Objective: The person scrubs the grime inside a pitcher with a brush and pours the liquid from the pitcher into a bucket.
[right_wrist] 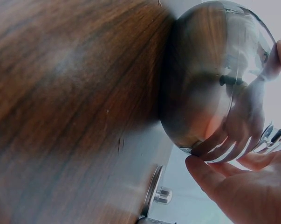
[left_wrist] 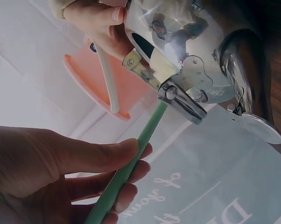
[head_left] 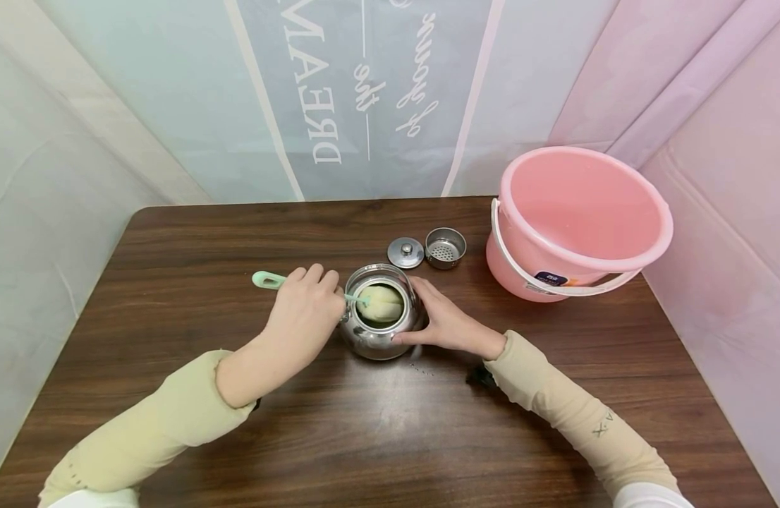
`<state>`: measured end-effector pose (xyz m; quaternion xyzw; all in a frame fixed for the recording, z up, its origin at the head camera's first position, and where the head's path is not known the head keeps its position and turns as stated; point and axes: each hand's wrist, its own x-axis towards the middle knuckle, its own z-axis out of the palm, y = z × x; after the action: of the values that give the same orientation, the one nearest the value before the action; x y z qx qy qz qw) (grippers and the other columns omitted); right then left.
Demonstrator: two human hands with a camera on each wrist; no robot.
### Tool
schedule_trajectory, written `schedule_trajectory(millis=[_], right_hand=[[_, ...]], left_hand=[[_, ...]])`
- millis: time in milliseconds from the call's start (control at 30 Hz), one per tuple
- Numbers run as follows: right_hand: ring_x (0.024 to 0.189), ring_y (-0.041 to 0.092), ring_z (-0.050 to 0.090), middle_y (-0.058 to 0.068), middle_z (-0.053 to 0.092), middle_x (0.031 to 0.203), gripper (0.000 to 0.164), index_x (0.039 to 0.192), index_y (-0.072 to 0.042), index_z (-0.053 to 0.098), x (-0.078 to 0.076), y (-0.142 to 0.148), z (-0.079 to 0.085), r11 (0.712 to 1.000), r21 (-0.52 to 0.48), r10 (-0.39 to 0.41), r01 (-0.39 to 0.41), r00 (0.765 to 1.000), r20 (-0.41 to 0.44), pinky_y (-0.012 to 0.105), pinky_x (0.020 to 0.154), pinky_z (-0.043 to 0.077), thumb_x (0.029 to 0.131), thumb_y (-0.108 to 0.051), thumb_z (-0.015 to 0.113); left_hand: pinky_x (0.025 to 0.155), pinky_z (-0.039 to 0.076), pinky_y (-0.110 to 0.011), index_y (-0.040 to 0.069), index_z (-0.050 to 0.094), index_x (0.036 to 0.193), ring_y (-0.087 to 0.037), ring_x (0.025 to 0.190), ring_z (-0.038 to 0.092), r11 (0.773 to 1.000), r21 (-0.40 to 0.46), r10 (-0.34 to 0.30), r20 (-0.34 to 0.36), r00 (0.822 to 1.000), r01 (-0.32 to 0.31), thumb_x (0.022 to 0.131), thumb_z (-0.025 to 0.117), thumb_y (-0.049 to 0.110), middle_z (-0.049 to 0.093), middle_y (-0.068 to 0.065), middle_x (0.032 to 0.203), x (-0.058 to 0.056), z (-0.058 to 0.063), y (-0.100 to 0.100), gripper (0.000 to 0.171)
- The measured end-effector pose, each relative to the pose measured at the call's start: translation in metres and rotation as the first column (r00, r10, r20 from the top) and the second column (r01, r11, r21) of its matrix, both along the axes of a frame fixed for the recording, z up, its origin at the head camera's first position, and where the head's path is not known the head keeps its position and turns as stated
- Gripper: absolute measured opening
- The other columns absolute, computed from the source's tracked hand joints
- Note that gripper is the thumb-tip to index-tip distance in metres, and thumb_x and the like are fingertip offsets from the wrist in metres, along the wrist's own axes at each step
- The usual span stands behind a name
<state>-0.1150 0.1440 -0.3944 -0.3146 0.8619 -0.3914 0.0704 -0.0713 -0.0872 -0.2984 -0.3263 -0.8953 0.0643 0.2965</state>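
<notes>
Mint-green-handled, pale-headed brush [head_left: 381,305], gripped by the left hand [head_left: 306,310], sits inside a round steel kettle [head_left: 375,348] the right hand [head_left: 446,319] clasps, presumably for steadiness.

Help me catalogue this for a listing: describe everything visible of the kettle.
The kettle looks like polished metal, silver and mirror-bright, with a rounded body, a riveted bracket and a curved spout with a flap at its tip. It stands upright on the wooden table, its round mouth uncovered. The right hand grips its side, and the pale head of a green-handled scrubber sits in the mouth. Its underside is hidden.
</notes>
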Motion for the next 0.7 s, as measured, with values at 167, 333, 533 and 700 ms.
schedule_trajectory(millis=[167,333,533,700], right_hand=[[0.125,0.020,0.036,0.011,0.037,0.136,0.093,0.138,-0.005,0.030,0.0005,0.0004,-0.0003,1.000,0.002,0.004,-0.004,1.000,-0.005,0.040,0.103,0.030,0.067,-0.038,0.079],[0.125,0.021,0.036,0.012,0.037,0.136,0.094,0.138,-0.003,0.030,0.0009,0.0001,-0.0001,1.000,-0.002,0.007,-0.007,1.000,-0.009,0.039,0.103,0.029,0.067,-0.037,0.080],[0.124,0.021,0.037,0.012,0.037,0.135,0.094,0.138,-0.003,0.029,0.0020,-0.0001,0.0016,1.000,0.011,-0.002,0.002,1.000,0.006,0.039,0.103,0.029,0.067,-0.037,0.080],[0.125,0.021,0.036,0.012,0.037,0.136,0.094,0.138,-0.004,0.029,0.0026,-0.0002,0.0039,1.000,0.019,-0.009,0.008,1.000,0.015,0.039,0.104,0.029,0.067,-0.037,0.080]], left_hand=[[0.049,0.028,-0.028,0.005,0.058,0.050,-0.024,0.054,0.041,1.000,0.002,0.005,0.003,1.000,-0.005,0.069,0.062,-0.010,0.044,-0.007,0.057,-0.0014,-0.0021,0.0023,0.025],[0.049,0.028,-0.028,0.005,0.057,0.049,-0.024,0.055,0.042,1.000,0.010,0.003,-0.004,1.000,-0.003,0.069,0.061,-0.011,0.044,-0.007,0.057,-0.0026,-0.0037,0.0040,0.026],[0.048,0.028,-0.028,0.006,0.055,0.050,-0.023,0.054,0.041,1.000,0.003,0.002,-0.002,1.000,-0.002,0.070,0.061,-0.011,0.045,-0.007,0.057,-0.0040,-0.0038,0.0061,0.026],[0.049,0.030,-0.029,0.004,0.057,0.053,-0.023,0.054,0.042,1.000,0.004,0.000,0.010,1.000,0.000,0.071,0.063,-0.007,0.047,-0.007,0.058,-0.0039,-0.0035,0.0068,0.022]])
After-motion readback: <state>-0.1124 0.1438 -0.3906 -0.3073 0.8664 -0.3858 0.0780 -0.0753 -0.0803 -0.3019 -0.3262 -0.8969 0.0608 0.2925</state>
